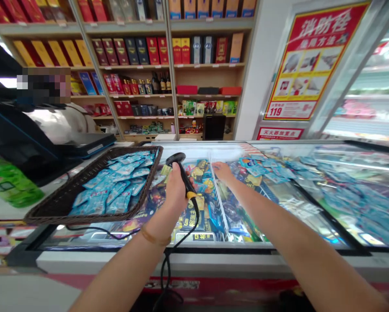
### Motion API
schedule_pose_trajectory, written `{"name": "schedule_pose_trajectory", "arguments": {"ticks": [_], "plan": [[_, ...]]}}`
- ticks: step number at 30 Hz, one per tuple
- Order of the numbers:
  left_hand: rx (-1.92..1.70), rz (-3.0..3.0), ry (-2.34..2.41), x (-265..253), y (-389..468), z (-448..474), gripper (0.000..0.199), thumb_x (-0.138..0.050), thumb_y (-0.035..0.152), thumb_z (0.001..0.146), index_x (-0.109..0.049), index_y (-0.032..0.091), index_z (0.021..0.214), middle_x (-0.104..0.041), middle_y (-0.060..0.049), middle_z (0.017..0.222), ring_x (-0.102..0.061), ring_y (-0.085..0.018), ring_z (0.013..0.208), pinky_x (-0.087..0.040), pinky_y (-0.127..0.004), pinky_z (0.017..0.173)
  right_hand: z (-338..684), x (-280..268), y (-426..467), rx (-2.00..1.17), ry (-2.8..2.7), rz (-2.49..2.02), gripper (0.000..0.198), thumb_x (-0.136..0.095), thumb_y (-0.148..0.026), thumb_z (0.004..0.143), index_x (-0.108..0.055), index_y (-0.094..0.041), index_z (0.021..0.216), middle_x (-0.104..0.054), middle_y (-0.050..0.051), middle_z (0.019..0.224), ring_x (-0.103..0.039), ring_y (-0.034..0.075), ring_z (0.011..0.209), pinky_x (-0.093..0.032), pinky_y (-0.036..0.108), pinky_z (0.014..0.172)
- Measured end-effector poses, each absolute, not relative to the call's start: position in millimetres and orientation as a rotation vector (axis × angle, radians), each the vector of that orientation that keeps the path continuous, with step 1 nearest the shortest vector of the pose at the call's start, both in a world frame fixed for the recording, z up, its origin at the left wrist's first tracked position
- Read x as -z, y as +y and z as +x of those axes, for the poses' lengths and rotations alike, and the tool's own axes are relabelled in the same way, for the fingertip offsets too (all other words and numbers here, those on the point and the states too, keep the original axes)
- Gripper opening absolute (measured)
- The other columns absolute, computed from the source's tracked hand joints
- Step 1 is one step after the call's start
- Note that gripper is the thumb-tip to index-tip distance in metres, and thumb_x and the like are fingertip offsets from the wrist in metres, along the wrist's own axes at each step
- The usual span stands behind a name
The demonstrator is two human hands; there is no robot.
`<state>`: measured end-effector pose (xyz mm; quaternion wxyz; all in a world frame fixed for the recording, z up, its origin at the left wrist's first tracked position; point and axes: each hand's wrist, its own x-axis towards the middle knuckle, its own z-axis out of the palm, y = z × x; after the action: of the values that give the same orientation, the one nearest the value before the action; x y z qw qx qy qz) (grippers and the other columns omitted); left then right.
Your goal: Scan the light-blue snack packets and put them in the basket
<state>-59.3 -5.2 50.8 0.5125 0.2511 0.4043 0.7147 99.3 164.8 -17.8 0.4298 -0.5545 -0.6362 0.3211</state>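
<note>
Black scanner (pixel 183 176) aslant in outstretched left hand (pixel 175 187)

The scanner (pixel 184 176) looks smooth plastic, the packets (pixel 116 184) glossy.

A single bangle (pixel 155 237) is worn around the left wrist, just behind the left hand (pixel 176 186). It is coloured a warm golden tan and shaped as a slim, rounded band; whether it is formed of one ring or of two set close together cannot quite be told, as its edges are softly blurred. The right hand (pixel 222 171) is bare, and both forearms (pixel 126 271) are left uncovered, each broadened smoothly from the wrist toward the lower edge of the view.
</note>
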Motion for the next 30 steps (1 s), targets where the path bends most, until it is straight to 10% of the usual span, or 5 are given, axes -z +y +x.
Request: {"name": "schedule_pose_trajectory", "arguments": {"ticks": [7,19,30], "plan": [[-1.554,0.633,0.979,-40,10,7,0.048,-0.055,0.069,0.097,-0.056,0.021,0.089,-0.055,0.003,0.060,-0.051,-0.011,0.042,-0.042,-0.023,0.041,196,28,145,-0.123,-1.729,-2.048,0.057,-0.058,-0.036,0.100,-0.056,-0.009,0.150,-0.037,0.029,0.167,-0.029,0.042,0.159,-0.023,0.063,0.125],[-1.387,0.727,1.061,-10,1,23,0.046,-0.061,0.066,0.094,-0.057,0.020,0.093,-0.058,0.003,0.066,-0.051,-0.010,0.043,-0.042,-0.022,0.040,164,16,121,-0.001,-2.163,-1.766,0.038,-0.049,-0.029,0.103,-0.069,-0.019,0.134,-0.070,0.018,0.134,-0.057,0.034,0.133,-0.046,0.043,0.109],[-1.334,0.805,1.085,-5,-3,23,0.049,-0.062,0.069,0.091,-0.057,0.020,0.092,-0.057,0.003,0.065,-0.051,-0.011,0.042,-0.038,-0.023,0.038,196,21,134,-0.168,-1.896,-2.025,0.082,-0.079,-0.066,0.081,-0.063,-0.007,0.136,-0.057,0.031,0.147,-0.044,0.046,0.146,-0.036,0.058,0.117]]}}
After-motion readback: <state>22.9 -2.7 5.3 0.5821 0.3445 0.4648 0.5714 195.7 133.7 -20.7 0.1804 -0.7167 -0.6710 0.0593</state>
